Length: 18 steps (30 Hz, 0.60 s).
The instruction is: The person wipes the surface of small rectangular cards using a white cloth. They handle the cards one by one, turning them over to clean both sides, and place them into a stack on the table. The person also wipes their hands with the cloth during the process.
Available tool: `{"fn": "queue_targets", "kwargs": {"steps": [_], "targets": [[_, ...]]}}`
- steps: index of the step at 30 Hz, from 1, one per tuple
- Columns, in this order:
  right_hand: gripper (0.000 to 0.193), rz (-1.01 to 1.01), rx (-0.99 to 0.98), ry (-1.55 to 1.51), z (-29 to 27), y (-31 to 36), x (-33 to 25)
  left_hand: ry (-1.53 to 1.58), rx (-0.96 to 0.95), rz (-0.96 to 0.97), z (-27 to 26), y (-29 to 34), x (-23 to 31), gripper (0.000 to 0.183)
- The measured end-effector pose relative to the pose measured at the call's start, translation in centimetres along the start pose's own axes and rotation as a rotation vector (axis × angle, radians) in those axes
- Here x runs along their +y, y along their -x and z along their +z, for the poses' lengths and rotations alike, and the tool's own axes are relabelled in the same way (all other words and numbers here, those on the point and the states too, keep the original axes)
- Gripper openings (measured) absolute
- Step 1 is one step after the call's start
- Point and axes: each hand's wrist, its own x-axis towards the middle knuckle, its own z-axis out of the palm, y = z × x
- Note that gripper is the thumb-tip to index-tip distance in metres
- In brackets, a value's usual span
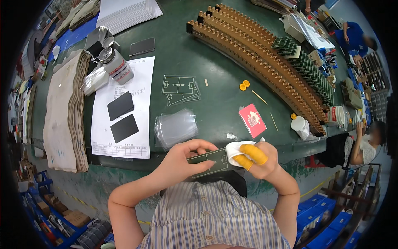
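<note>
Left hand (184, 159) pinching the small dark green pitch-printed card (209, 161) at its nine o'clock edge, right hand (259, 159) in yellow rubber finger cots (253, 152) pressing a white cloth (236, 149) on at three, clear plastic sleeves (176, 128) lying at eleven.

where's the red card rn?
In the head view, the red card lies flat on the green table, right of centre, just beyond the right hand, with the stack of clear sleeves to its left.
</note>
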Motion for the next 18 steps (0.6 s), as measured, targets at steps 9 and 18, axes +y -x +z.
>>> {"fn": "queue_targets", "kwargs": {"steps": [9,18], "targets": [[0.028,0.001,0.043,-0.014,0.0,-0.12,0.03,0.075,-0.001,-0.06,0.27,0.14,0.88,0.036],[0.027,0.12,0.002,-0.001,-0.2,0.3,0.03,0.059,0.033,-0.01,0.08,0.06,0.58,0.034]]}}
